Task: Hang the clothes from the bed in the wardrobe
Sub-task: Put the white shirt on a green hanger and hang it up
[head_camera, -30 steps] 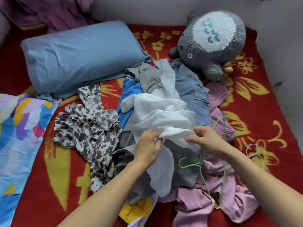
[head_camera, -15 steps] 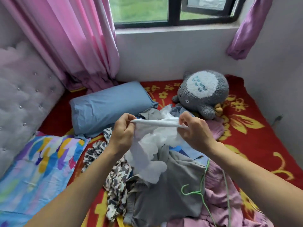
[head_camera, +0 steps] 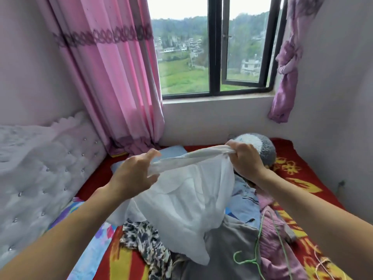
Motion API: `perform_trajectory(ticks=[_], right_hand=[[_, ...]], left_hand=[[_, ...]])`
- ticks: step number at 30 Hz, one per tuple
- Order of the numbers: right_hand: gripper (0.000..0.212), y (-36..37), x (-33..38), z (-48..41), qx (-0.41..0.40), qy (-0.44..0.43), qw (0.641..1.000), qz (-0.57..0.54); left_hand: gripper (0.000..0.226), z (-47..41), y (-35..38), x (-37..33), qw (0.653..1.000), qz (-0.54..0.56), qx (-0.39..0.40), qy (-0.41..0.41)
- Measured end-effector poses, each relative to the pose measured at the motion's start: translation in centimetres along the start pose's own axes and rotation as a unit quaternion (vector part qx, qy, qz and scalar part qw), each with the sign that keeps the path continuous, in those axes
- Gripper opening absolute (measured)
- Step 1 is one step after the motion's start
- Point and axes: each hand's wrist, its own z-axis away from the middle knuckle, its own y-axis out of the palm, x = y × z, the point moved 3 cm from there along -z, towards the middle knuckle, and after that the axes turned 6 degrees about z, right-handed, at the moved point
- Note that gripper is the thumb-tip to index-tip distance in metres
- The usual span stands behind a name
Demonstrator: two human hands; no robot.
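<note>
1. Above the bed [head_camera: 314,179], a white garment [head_camera: 181,199] is held up by its top edge, which is stretched between 2 hands.
2. The left hand [head_camera: 135,174] is closed on the left end of that edge; the right hand [head_camera: 245,158] is clenched on the right end.
3. The rest of the fabric is draped down onto the clothes pile [head_camera: 228,245] on the red blanket.
4. A green hanger [head_camera: 255,257] is seen lying on the pile, by a pink garment [head_camera: 276,243].
5. A grey plush toy [head_camera: 262,148] is partly hidden behind the right hand.
</note>
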Motion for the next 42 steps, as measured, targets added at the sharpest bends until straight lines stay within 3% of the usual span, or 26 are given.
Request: perform_trajectory(ticks=[3, 5, 7, 9, 11, 15, 16, 18, 21, 25, 31, 34, 36, 37, 39, 41, 42], right_hand=[[0.024, -3.9, 4.2, 0.2, -0.001, 0.118, 0.955, -0.270], [0.031, -6.6, 7.3, 0.6, 0.000, 0.151, 0.925, -0.349], [0.028, -9.3, 10.0, 1.4, 0.025, 0.165, 0.917, -0.362], [0.025, -11.9, 11.8, 2.6, 0.078, 0.183, 0.904, -0.379], [0.031, -14.5, 13.5, 4.0, 0.154, 0.163, 0.874, -0.430], [0.053, -18.0, 14.5, 4.7, 0.162, 0.160, 0.846, -0.482], [0.052, -18.4, 14.4, 4.9, 0.158, 0.168, 0.846, -0.480], [0.024, -18.0, 13.3, 5.1, 0.128, 0.208, 0.848, -0.471], [0.023, -15.1, 9.4, 6.1, 0.062, 0.274, 0.871, -0.402], [0.034, -9.6, 4.5, 9.1, 0.075, 0.311, 0.900, -0.297], [0.046, -4.9, -1.0, 11.3, 0.142, 0.363, 0.869, -0.305], [0.048, -3.7, -3.0, 9.9, 0.159, 0.349, 0.871, -0.308], [0.049, -3.2, -4.0, 8.2, 0.143, 0.329, 0.874, -0.327], [0.049, -3.0, -4.4, 7.4, 0.140, 0.318, 0.876, -0.336], [0.052, -1.8, -5.0, 6.6, 0.174, 0.293, 0.873, -0.349], [0.056, 0.6, -5.4, 7.3, 0.259, 0.259, 0.865, -0.343], [0.052, 2.2, -5.7, 8.1, 0.307, 0.233, 0.867, -0.317]], left_hand=[[0.033, 2.6, -4.4, 0.8, 0.997, 0.026, -0.077, 0.009], [0.024, 4.4, -7.4, 1.9, 0.989, 0.101, -0.103, -0.025], [0.022, 5.6, -10.1, 2.3, 0.963, 0.239, -0.088, -0.085], [0.029, 6.7, -12.3, 1.7, 0.904, 0.412, -0.041, -0.103], [0.039, 7.7, -14.2, 1.1, 0.851, 0.513, 0.007, -0.110], [0.046, 8.6, -16.0, 1.0, 0.785, 0.596, 0.081, -0.150], [0.049, 8.7, -15.8, 1.1, 0.769, 0.611, 0.100, -0.160], [0.042, 8.8, -14.3, 1.2, 0.758, 0.611, 0.124, -0.191], [0.025, 8.9, -10.8, 0.9, 0.790, 0.559, 0.118, -0.220], [0.024, 9.3, -5.9, 0.8, 0.833, 0.489, 0.120, -0.228], [0.041, 8.5, 0.2, 2.0, 0.815, 0.458, 0.228, -0.273], [0.060, 7.8, 2.5, 2.7, 0.800, 0.435, 0.284, -0.301], [0.057, 7.0, 3.9, 2.9, 0.802, 0.433, 0.281, -0.301], [0.045, 6.4, 4.7, 3.1, 0.823, 0.413, 0.261, -0.291], [0.017, 5.0, 6.2, 3.8, 0.898, 0.298, 0.186, -0.264], [0.010, 4.2, 7.5, 4.8, 0.957, 0.141, 0.087, -0.238], [0.008, 4.1, 7.8, 5.0, 0.969, 0.073, 0.051, -0.229]])
